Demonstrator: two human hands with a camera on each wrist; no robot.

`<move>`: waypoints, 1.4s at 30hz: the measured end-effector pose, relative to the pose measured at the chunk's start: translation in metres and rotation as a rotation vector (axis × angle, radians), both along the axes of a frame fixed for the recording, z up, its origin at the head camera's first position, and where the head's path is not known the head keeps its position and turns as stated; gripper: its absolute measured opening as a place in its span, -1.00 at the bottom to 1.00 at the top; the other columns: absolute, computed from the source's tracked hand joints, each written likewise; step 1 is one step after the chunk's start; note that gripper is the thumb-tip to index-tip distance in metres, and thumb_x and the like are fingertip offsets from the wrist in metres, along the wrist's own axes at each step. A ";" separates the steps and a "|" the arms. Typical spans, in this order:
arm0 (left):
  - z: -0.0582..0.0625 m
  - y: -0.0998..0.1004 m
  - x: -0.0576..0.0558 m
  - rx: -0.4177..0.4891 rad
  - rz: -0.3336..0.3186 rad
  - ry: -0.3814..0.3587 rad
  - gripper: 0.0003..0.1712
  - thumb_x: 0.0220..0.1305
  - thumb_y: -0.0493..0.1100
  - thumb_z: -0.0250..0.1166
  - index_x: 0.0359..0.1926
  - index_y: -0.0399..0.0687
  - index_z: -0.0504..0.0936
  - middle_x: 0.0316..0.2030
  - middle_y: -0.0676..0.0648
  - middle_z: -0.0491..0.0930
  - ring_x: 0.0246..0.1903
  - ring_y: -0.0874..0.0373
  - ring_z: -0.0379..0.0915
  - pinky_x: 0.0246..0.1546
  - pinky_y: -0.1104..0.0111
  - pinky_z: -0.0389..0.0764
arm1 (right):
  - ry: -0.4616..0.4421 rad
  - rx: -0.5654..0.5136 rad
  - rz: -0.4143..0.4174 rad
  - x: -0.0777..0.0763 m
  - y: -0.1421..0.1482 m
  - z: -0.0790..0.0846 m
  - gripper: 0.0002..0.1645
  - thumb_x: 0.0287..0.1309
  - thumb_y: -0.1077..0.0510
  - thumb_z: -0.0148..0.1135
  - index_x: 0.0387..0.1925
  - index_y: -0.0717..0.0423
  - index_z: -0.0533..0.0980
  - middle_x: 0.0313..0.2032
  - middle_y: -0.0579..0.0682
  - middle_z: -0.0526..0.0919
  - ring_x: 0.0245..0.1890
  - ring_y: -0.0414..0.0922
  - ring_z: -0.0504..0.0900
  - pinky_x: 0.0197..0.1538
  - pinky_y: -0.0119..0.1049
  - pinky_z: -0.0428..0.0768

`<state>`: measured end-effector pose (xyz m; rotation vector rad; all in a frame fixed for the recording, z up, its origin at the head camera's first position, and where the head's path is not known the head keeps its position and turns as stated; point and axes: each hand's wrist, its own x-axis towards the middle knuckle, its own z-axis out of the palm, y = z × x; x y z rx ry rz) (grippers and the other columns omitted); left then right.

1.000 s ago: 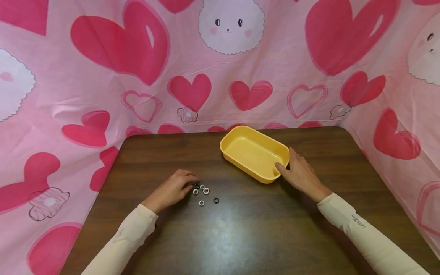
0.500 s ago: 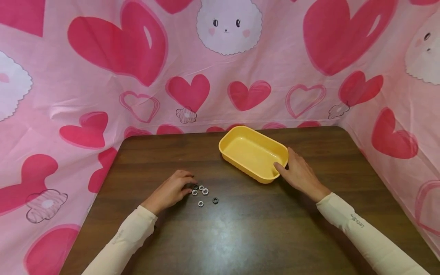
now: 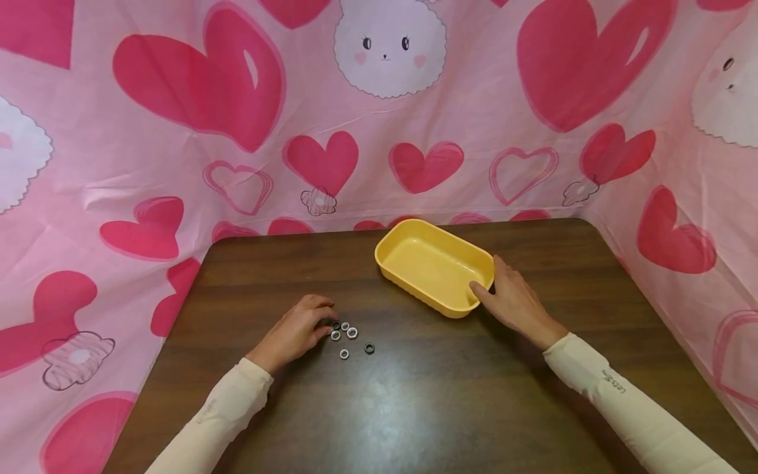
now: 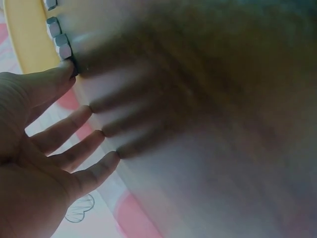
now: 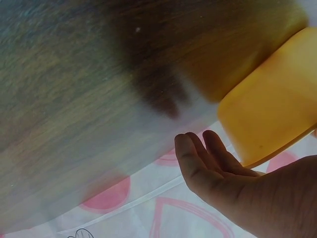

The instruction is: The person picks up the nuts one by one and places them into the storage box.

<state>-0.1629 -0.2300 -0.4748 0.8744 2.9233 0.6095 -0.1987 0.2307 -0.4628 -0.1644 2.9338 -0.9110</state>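
In the head view, several metal hex nuts lie in a small group on the wooden table, some silver (image 3: 352, 333) and some dark. My left hand (image 3: 294, 332) is at the group's left edge, its thumb and index finger pinching a dark nut (image 3: 336, 325). Its other fingertips (image 4: 114, 154) rest on the tabletop in the left wrist view. To the right, a yellow rectangular tray (image 3: 414, 291) stands upright with nothing in it. My right hand (image 3: 518, 303) grips its near right corner, thumb inside the rim and fingers outside.
The brown wooden table (image 3: 414, 408) spreads in front of me. Pink cloth (image 3: 367, 112) printed with hearts hangs behind its far edge and down both sides. One dark nut (image 3: 370, 348) lies slightly apart, right of the group.
The whole scene shifts slightly left and down in the head view as the camera moves. Both hands, the nuts and the tray keep their places relative to one another.
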 end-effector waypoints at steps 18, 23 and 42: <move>0.012 0.011 -0.012 0.027 0.039 0.170 -0.72 0.31 -0.24 0.61 0.00 -0.20 0.81 0.22 -0.24 0.69 0.28 -0.21 0.56 0.32 -0.15 0.63 | 0.061 -0.054 0.041 0.004 0.000 -0.002 -0.03 0.53 -0.12 0.34 0.58 0.40 0.15 0.12 0.35 0.65 0.07 0.24 0.69 0.31 0.35 0.62; 0.025 0.020 -0.019 0.057 0.065 0.173 -0.73 0.33 -0.23 0.60 0.00 -0.20 0.81 0.25 -0.26 0.69 0.32 -0.21 0.54 0.36 -0.15 0.60 | 0.053 -0.058 0.038 0.004 0.001 -0.002 0.02 0.53 -0.14 0.33 0.61 0.42 0.10 0.16 0.39 0.64 0.11 0.27 0.69 0.34 0.36 0.59; 0.052 0.087 -0.063 0.103 0.038 0.155 -0.73 0.41 -0.19 0.55 0.06 -0.17 0.81 0.24 -0.21 0.70 0.33 -0.13 0.52 0.46 -0.03 0.53 | 0.065 -0.085 0.049 0.005 0.002 -0.005 -0.01 0.53 -0.09 0.35 0.60 0.42 0.13 0.16 0.37 0.66 0.09 0.22 0.71 0.33 0.31 0.62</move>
